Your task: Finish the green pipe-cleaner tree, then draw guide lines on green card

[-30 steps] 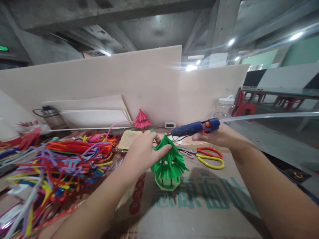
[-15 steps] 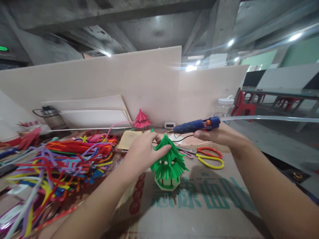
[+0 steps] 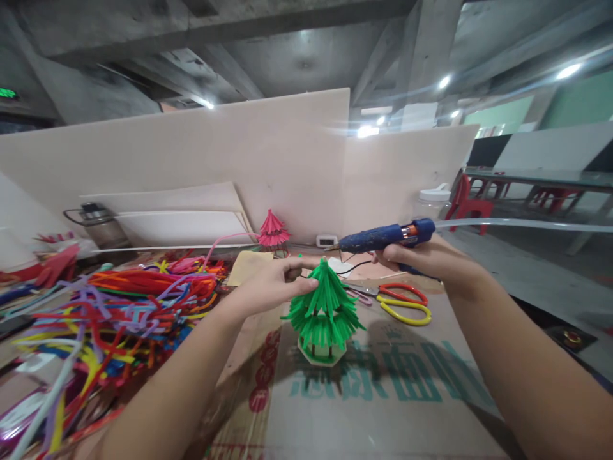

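A green two-tiered pavilion (image 3: 325, 319) made of fuzzy stems stands upright on a pale base with thin brown posts. My left hand (image 3: 278, 281) is at the upper left of its roof, thumb and forefinger closed round the roof near the top. My right hand (image 3: 414, 255) grips a blue glue gun (image 3: 373, 239), a long clear glue stick running out of its back. The gun's nozzle points left, just above and right of the roof tip.
Scissors (image 3: 405, 303) with red and yellow handles lie right of the pavilion. A pile of coloured stems (image 3: 138, 306) covers the left. Behind stand a small pink pavilion (image 3: 272, 230), a bottle (image 3: 100, 227) and a clear jar (image 3: 432, 203).
The glue gun has moved slightly right and away from the roof tip. My left hand has shifted, its forefinger now stretching behind the tip. The pavilion's roof has turned a little.
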Action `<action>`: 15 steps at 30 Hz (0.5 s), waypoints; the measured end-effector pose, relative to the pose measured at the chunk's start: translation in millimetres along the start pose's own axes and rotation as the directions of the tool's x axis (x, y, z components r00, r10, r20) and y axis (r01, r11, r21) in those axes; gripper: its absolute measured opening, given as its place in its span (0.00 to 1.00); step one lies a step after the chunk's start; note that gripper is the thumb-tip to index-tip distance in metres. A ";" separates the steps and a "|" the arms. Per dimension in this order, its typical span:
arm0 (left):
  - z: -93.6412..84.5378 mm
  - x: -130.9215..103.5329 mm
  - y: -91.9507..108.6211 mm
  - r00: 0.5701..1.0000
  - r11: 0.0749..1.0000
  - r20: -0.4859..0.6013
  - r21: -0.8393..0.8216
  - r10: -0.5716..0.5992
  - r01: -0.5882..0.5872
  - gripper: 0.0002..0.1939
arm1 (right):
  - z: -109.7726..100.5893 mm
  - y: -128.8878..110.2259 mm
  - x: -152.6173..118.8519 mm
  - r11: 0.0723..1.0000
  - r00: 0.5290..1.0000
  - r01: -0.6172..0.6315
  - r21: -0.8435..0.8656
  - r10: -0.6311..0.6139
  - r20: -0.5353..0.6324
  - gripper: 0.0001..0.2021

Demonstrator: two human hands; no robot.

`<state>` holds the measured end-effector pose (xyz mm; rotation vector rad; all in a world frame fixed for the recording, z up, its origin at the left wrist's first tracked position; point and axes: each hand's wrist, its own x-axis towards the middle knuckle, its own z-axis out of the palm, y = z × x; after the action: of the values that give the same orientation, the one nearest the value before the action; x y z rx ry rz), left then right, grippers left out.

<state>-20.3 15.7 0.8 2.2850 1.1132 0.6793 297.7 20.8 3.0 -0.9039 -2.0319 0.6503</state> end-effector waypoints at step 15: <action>17.1 -4.4 19.0 0.965 0.984 -0.262 0.163 -0.022 0.066 0.16 | 3.3 -15.3 -0.8 0.996 0.996 -0.093 0.007 0.093 -0.001 0.17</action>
<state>-1.3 -1.9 -0.9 2.3530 1.3877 0.9185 289.7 10.3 11.5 -0.9992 -1.9944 0.7074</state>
